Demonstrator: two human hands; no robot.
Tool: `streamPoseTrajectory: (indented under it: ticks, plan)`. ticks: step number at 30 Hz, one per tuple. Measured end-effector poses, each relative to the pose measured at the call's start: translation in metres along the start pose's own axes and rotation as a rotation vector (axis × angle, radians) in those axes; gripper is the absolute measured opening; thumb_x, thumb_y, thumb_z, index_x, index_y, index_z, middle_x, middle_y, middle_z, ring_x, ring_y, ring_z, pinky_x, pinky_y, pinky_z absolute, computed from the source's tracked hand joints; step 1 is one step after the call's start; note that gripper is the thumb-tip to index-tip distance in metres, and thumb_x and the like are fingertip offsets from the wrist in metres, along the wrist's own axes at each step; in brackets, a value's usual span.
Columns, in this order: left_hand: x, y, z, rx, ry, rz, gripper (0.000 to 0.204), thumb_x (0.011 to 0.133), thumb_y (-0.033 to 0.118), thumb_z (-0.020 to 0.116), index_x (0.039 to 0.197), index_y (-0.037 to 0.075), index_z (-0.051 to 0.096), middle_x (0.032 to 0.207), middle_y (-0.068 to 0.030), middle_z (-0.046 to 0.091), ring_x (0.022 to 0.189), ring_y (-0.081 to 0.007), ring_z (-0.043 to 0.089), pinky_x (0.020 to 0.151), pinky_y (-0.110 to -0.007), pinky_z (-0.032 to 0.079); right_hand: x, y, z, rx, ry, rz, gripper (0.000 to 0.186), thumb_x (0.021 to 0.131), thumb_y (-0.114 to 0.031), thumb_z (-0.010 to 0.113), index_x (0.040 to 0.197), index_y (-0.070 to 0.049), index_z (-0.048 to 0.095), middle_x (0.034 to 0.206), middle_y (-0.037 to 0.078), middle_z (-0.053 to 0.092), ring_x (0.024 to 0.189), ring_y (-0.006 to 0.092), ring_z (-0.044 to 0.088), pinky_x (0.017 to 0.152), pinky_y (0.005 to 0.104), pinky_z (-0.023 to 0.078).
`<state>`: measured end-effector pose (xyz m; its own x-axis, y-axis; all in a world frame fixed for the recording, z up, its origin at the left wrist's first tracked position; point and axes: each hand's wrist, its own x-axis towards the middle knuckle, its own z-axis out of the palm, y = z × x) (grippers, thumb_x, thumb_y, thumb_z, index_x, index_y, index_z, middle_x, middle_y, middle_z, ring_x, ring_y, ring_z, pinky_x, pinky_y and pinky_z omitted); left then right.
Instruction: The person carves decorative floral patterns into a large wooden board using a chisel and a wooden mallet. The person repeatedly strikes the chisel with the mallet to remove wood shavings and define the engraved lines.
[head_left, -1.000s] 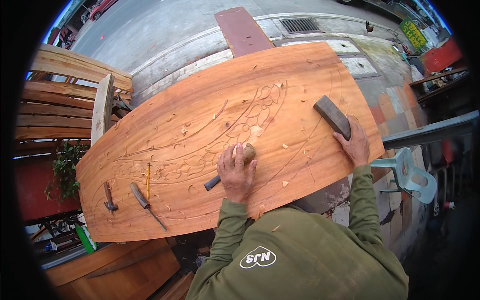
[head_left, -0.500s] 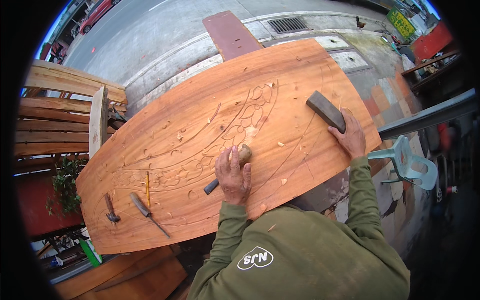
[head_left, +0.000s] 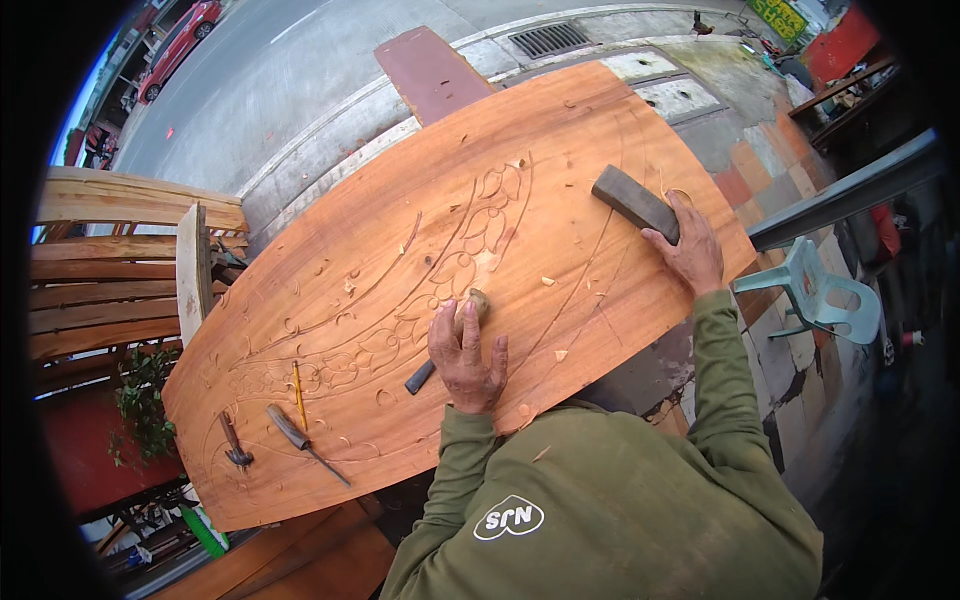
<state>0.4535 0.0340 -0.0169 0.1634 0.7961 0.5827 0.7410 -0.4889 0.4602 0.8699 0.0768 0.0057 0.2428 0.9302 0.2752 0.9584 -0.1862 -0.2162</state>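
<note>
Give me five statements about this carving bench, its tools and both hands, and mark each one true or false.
1. The left hand grips a chisel set on the carved wooden panel. True.
2. The right hand is empty and hangs off the panel. False: it holds a dark wooden mallet block that rests on the panel.
3. Three spare tools lie near the panel's lower left end: a pencil and two carving tools. True.
4. A red plastic chair stands at the right. False: the plastic chair is pale green.
5. Wood chips lie scattered on the panel. True.
</note>
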Motion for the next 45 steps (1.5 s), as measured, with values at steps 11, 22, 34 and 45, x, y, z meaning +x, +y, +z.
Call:
streamPoseTrajectory:
  ticks: [11, 22, 34, 45]
  plan:
    - [0.003, 0.034, -0.002, -0.007, -0.35, 0.119, 0.049, 0.093, 0.02, 0.082, 0.139, 0.01, 0.072, 0.115, -0.0086, 0.071, 0.1, -0.0304, 0.065, 0.086, -0.043, 0.054, -0.005, 0.006, 0.003, 0.005, 0.151, 0.021, 0.09, 0.092, -0.071, 0.072, 0.161, -0.017, 0.052, 0.134, 0.015, 0.069, 0.126, 0.0352, 0.064, 0.107, 0.0489, 0.052]
    - [-0.001, 0.041, -0.004, -0.036, -0.427, 0.132, 0.054, 0.094, 0.02, 0.082, 0.146, 0.011, 0.068, 0.111, -0.0091, 0.069, 0.094, -0.0275, 0.065, 0.079, -0.039, 0.055, -0.003, 0.003, 0.003, -0.002, 0.166, -0.012, 0.085, 0.095, -0.072, 0.068, 0.159, -0.017, 0.056, 0.127, 0.018, 0.071, 0.122, 0.0358, 0.066, 0.101, 0.0501, 0.055]
    - [-0.004, 0.041, -0.008, -0.044, -0.413, 0.095, 0.055, 0.094, 0.02, 0.082, 0.146, 0.009, 0.068, 0.11, -0.0097, 0.07, 0.088, -0.0282, 0.063, 0.075, -0.039, 0.055, -0.003, 0.002, 0.002, -0.008, 0.173, -0.053, 0.079, 0.097, -0.067, 0.069, 0.154, -0.014, 0.059, 0.127, 0.019, 0.072, 0.119, 0.0387, 0.067, 0.098, 0.0499, 0.055]
    - [-0.009, 0.036, -0.009, -0.036, -0.403, 0.063, 0.055, 0.095, 0.018, 0.081, 0.147, 0.009, 0.068, 0.107, -0.0092, 0.071, 0.084, -0.0275, 0.064, 0.073, -0.038, 0.055, -0.003, 0.001, 0.004, 0.021, 0.089, 0.062, 0.078, 0.097, -0.065, 0.071, 0.154, -0.013, 0.059, 0.127, 0.019, 0.072, 0.121, 0.039, 0.067, 0.1, 0.0492, 0.054]
